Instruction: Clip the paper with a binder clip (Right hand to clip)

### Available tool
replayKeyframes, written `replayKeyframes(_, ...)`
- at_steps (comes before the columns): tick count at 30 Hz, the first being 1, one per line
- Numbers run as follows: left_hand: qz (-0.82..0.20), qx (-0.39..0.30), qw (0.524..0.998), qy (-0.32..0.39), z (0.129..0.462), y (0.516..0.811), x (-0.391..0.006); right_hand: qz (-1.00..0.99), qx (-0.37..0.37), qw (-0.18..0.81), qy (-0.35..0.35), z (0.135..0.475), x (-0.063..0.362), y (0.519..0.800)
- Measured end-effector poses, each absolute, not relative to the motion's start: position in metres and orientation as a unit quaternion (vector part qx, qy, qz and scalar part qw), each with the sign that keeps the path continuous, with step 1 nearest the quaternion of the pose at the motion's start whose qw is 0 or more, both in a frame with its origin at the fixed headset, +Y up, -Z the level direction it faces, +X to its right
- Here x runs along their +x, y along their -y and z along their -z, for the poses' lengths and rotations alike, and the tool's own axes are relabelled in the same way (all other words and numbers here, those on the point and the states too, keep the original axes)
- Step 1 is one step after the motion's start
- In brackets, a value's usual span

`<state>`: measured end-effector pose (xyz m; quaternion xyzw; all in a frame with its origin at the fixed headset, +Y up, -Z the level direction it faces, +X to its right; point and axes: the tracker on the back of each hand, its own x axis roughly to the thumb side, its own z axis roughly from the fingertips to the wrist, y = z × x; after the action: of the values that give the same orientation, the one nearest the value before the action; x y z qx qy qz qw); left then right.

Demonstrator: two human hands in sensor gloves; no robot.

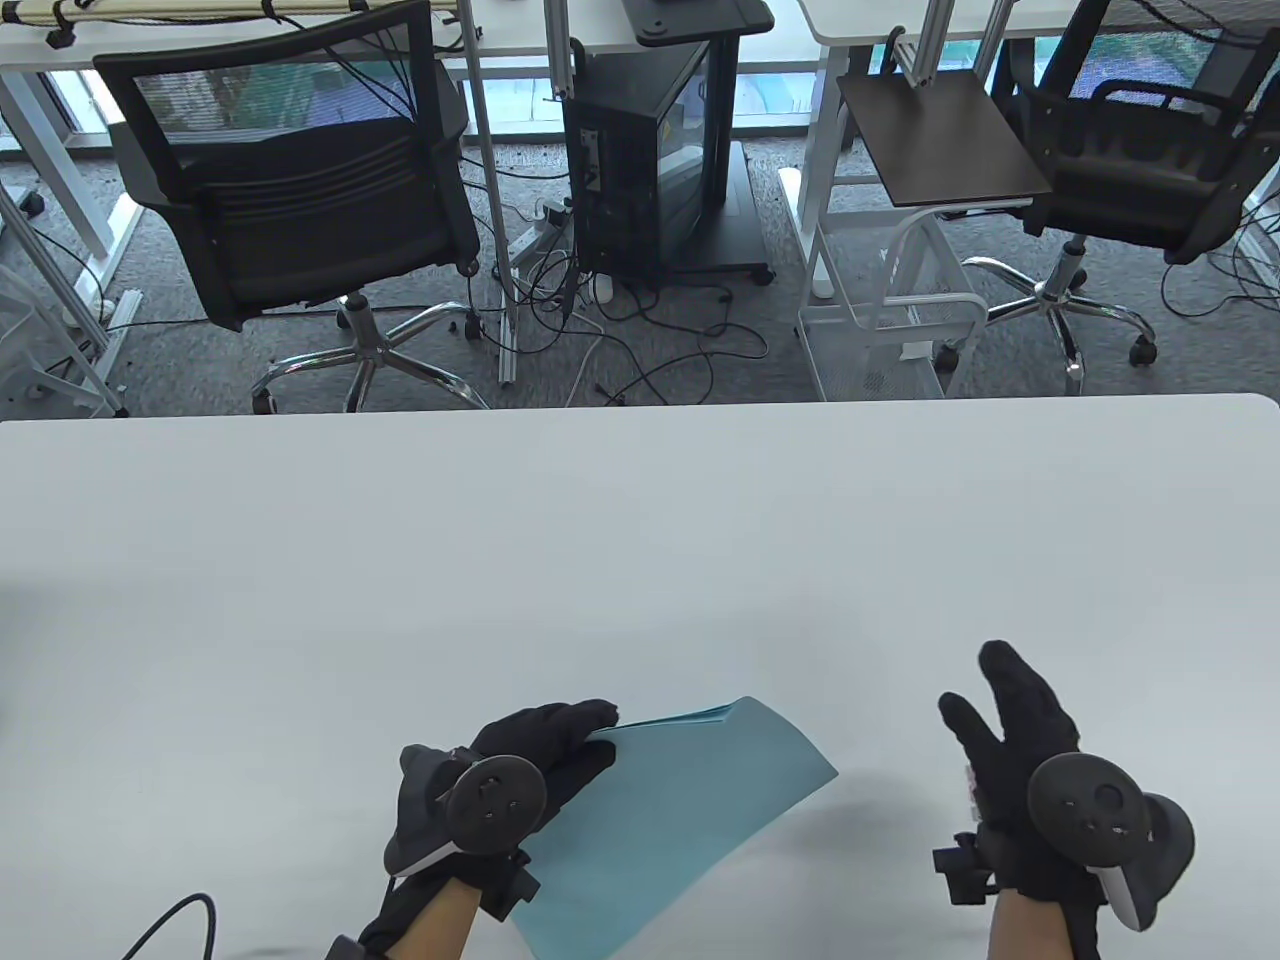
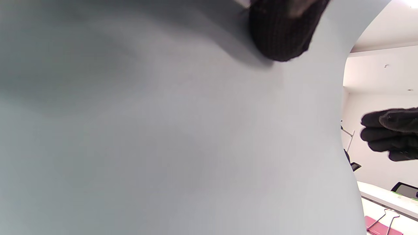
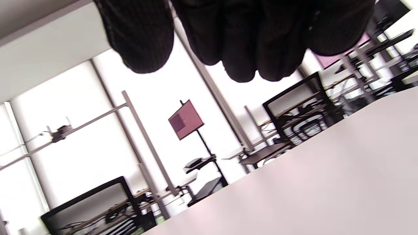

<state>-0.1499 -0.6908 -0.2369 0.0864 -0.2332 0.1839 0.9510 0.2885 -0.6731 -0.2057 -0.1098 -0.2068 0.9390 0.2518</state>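
A stack of light blue paper (image 1: 680,810) is lifted at the table's near edge and curves upward. My left hand (image 1: 598,735) grips its far left corner, and one fingertip (image 2: 281,32) presses on the sheet (image 2: 163,130) in the left wrist view. A pink binder clip (image 2: 382,225) with wire handles lies on the table to the paper's right. My right hand (image 1: 975,685) hovers above it, fingers spread and holding nothing; it also shows in the left wrist view (image 2: 388,133). In the table view the hand hides most of the clip.
The white table (image 1: 640,520) stretches far ahead of both hands. Office chairs (image 1: 300,210), a computer case (image 1: 640,160) and a wire cart (image 1: 890,300) stand on the floor beyond its far edge. A cable (image 1: 170,920) lies at the near left.
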Motion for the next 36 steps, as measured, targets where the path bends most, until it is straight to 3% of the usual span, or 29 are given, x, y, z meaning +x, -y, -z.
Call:
replayKeyframes(7,-0.169,0.077,0.958,0.22,0.239,0.698,-0.152,-0.941,-0.273,0.193,0.051,0.214,0.314,0.71)
replayKeyframes(10,-0.164,0.074,0.959,0.22,0.239,0.7,-0.153,-0.94,-0.307,0.149,0.0,0.218,0.314,0.723)
replayKeyframes(18,-0.153,0.071,0.96,0.221,0.239,0.702,-0.15,-0.933,-0.326,0.145,-0.043,0.222,0.317,0.747)
replayKeyframes(26,-0.147,0.071,0.962,0.221,0.239,0.702,-0.15,-0.924,-0.297,0.239,-0.028,0.223,0.318,0.748)
replayKeyframes(36,-0.143,0.072,0.962,0.219,0.24,0.702,-0.15,-0.898,-0.19,0.385,0.099,0.222,0.309,0.727)
